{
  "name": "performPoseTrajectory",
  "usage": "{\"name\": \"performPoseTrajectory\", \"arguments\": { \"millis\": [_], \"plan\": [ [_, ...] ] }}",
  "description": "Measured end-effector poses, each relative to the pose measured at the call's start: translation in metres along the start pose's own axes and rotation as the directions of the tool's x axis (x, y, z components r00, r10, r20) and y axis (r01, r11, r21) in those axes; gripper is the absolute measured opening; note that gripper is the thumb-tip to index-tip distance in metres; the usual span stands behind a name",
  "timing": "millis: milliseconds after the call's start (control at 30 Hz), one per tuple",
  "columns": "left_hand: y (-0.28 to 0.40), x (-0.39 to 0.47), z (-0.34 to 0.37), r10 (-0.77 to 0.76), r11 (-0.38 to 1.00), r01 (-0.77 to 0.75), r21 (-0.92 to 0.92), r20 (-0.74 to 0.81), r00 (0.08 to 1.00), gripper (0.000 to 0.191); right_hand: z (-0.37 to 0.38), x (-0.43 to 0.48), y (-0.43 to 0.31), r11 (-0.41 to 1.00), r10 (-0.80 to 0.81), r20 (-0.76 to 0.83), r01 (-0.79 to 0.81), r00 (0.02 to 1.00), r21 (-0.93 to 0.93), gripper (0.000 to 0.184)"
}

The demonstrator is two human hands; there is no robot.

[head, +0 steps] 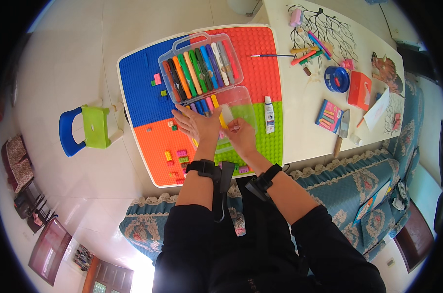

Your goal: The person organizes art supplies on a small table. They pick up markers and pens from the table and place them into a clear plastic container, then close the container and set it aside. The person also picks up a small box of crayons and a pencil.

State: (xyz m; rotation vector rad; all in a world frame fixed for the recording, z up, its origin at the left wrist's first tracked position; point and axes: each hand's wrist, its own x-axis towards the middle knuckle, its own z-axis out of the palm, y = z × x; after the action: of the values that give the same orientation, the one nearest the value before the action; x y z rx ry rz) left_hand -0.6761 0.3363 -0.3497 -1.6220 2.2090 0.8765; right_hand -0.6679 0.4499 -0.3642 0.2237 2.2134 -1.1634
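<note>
A clear plastic carry case (175, 48) lies open on a building-brick play table (258, 42). Its upper half holds a row of thick crayons or markers (198, 69) in many colours. More of them (203, 106), blue, pink and yellow among them, lie in the lower half, partly hidden by my hands. My left hand (199, 124) is spread palm down over that lower half, fingers apart. Close to its right, my right hand (240, 136) has its fingers bent together beside a yellow stick (222, 119); whether it grips the stick is unclear.
A white paint tube (269, 115) lies right of the case. Small toy bricks (183, 159) are scattered at the table's near left. The adjoining white table (302, 110) bears a knife (342, 128), a blue round tin (337, 78), and a red tissue box (359, 89). A child's chair (95, 126) stands left.
</note>
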Motion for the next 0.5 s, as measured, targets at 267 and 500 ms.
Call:
{"name": "performPoseTrajectory", "arguments": {
  "millis": [267,500],
  "plan": [
    [0.007,0.000,0.005,-0.054,0.993,0.054,0.106,-0.010,0.999,0.123,-0.002,-0.001,0.000,0.999,0.045,0.002,-0.045,0.999,0.000,0.030],
    [-0.005,0.004,0.011,-0.018,0.997,0.022,0.074,-0.045,0.999,0.127,-0.004,0.000,0.008,0.996,-0.026,0.041,0.022,0.999,0.081,0.023]
  ]
}}
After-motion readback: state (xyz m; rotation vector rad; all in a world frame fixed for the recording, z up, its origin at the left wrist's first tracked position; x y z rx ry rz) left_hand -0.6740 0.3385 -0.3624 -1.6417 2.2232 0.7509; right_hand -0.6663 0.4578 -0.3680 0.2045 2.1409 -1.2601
